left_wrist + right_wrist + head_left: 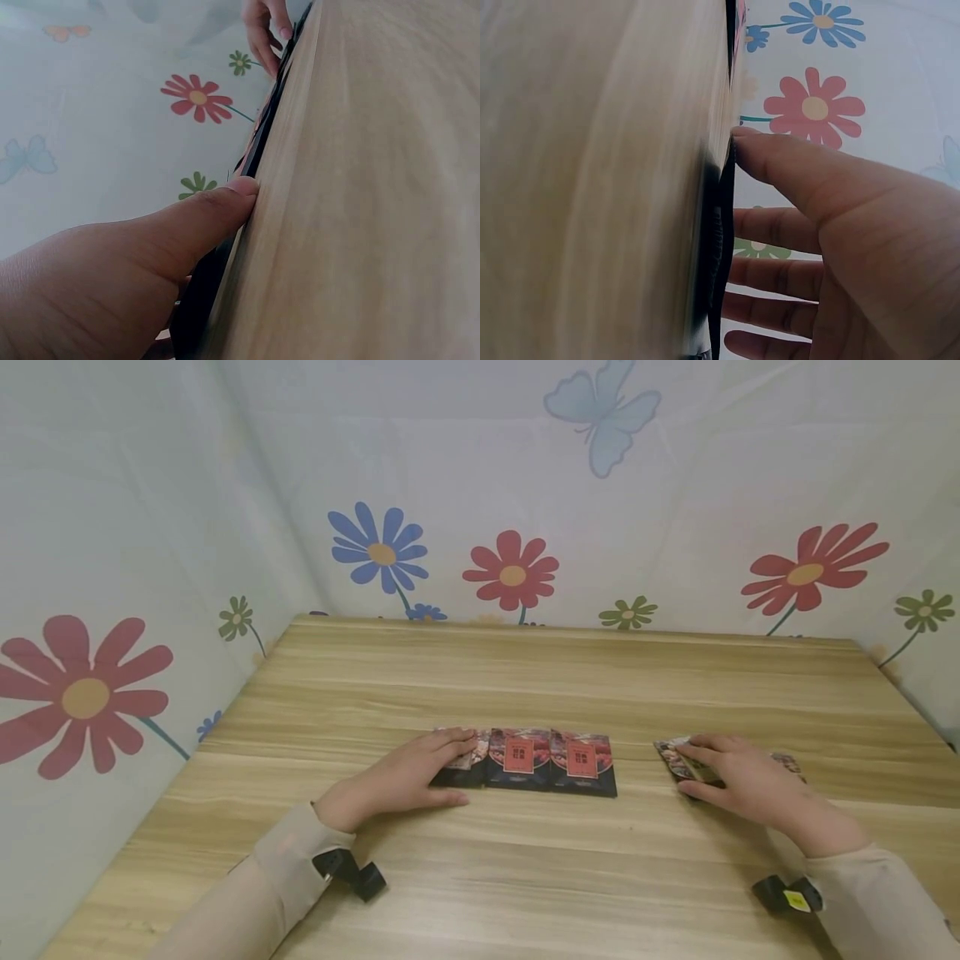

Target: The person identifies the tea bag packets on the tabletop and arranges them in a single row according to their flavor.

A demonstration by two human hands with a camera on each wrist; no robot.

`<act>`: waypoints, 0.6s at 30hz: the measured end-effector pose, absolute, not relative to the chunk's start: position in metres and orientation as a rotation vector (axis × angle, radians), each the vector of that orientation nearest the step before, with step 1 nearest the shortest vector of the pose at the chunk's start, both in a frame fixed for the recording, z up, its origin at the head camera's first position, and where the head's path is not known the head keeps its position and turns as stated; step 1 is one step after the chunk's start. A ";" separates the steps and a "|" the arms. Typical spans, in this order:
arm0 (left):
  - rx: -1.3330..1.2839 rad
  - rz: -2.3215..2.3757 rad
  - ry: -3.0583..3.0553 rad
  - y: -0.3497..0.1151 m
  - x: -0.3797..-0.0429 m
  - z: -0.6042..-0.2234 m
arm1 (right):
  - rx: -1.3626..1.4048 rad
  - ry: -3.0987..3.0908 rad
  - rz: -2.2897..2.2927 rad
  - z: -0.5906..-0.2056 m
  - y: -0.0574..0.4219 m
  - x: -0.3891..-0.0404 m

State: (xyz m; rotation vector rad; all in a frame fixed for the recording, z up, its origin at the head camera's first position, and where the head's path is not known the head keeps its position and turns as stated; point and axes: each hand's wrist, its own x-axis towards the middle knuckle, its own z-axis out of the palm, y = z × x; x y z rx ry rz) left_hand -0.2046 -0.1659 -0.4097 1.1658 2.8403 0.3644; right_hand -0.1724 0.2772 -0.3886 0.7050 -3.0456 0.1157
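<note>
Three flat dark sachets lie side by side in the head view. The middle sachet [519, 760] and the right-hand sachet [583, 764] show red labels. My left hand [408, 777] rests over the leftmost sachet [472, 774], covering much of it; its thumb lies by the near edge. Further right, my right hand [750, 781] rests with extended fingers on another dark patterned sachet [671, 760], whose printed surface shows on both sides of the hand. Whether more than one lies there is hidden. In the right wrist view the thumb touches a thin black sachet edge [726, 202].
The wooden table [570, 677] extends behind and in front of the sachets. A white cloth [450, 443] printed with flowers and a butterfly stands along its back and left sides. Each wrist wears a small black camera mount.
</note>
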 end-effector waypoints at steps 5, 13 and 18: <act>1.145 0.362 2.841 -0.166 -0.204 -0.409 | 0.697 -3.044 0.121 -0.388 0.274 -0.172; 1.133 0.364 2.838 -0.166 -0.204 -0.409 | 0.724 -3.033 0.103 -0.387 0.272 -0.171; 1.120 0.363 2.835 -0.166 -0.205 -0.410 | 0.731 -3.035 0.092 -0.388 0.271 -0.171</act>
